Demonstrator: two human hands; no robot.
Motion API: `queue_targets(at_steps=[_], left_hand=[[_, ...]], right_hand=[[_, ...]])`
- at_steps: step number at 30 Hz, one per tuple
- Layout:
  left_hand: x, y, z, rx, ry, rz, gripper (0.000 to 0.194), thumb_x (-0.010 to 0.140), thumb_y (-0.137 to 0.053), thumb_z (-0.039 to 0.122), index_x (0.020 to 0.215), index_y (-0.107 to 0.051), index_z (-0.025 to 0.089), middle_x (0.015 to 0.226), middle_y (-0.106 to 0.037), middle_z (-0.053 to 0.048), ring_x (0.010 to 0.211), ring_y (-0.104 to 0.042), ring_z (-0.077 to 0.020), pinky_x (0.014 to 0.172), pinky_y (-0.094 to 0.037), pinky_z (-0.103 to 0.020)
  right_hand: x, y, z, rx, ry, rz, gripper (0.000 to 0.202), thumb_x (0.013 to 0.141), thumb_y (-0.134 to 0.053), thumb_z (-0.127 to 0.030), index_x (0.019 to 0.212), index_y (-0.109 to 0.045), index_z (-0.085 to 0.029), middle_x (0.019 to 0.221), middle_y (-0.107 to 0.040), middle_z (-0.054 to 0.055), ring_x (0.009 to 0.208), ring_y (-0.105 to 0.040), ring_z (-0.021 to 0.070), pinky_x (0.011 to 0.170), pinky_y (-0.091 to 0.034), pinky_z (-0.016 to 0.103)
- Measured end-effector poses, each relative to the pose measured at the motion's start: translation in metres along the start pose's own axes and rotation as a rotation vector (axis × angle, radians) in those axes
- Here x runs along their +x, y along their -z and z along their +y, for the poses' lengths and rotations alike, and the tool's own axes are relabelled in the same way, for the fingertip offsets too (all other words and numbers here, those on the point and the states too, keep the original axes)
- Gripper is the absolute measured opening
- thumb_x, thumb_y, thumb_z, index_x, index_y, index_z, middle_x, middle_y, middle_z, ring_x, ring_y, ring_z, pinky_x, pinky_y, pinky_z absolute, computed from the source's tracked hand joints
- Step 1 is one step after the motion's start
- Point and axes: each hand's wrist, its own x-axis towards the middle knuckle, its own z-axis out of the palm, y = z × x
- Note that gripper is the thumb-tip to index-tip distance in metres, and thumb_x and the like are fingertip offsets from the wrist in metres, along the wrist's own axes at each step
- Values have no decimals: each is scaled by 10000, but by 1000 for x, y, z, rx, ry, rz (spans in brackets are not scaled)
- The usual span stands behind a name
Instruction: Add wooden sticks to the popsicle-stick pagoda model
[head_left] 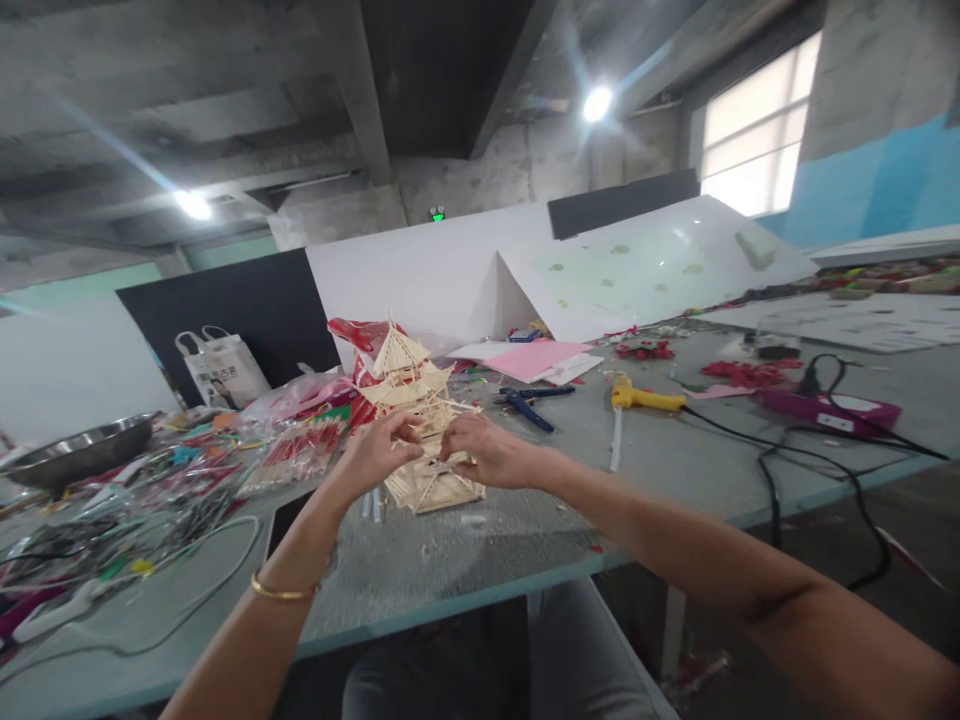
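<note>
A small pagoda model (405, 368) of pale wooden sticks, with stacked roofs, stands upright on the table in front of me. My left hand (375, 455) is at its left side, fingers bent and apart, the fingertips close against the middle tier. From the right, my right hand (491, 452) reaches to the lower tiers with its fingers curled together. Whatever sits between those fingertips is too small and blurred to name. Both hands hide parts of the model's middle. Its square stick base (450, 497) shows below them.
Blue-handled pliers (529, 405) and a yellow glue gun (637, 396) lie to the right, its cord running to a purple power strip (829, 410). Pink paper (540, 357) lies behind. Bagged sticks (296, 450), cables and a metal bowl (82, 450) crowd the left.
</note>
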Motion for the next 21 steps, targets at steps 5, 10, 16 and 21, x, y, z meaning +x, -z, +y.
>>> queue_targets(at_steps=[5,10,16,21], left_hand=[[-56,-12,24,248,-115,185,205,806,-539,293,990,-605,229,864,-666,-22,848,-611,-185,789,-429,-308],[-98,-32,19,262,-97,14,156,797,-548,240,925,-637,240,868,-681,-15,866,-611,-196,788,-438,-308],[-114,-50,12,84,83,99,161,785,-565,294,908,-652,236,872,-688,-23,837,-622,-189,770,-445,-285],[-118,-70,22,-281,275,189,286,754,-599,329,1007,-632,198,844,-687,-43,795,-622,-189,751,-451,-290]], right_hand=[[-14,14,-10,-49,-64,112,103,787,-541,-122,819,-638,-127,790,-601,57,816,-530,156,771,-383,266],[-46,5,-28,-22,-138,-152,125,795,-540,-203,789,-646,-136,761,-604,43,700,-528,134,647,-374,235],[-50,-20,-34,-28,-218,-355,144,762,-527,-176,762,-649,-100,783,-615,81,670,-520,139,620,-378,248],[-46,-15,-27,654,-482,-422,168,734,-558,-265,771,-622,-113,576,-548,-13,509,-477,76,487,-364,188]])
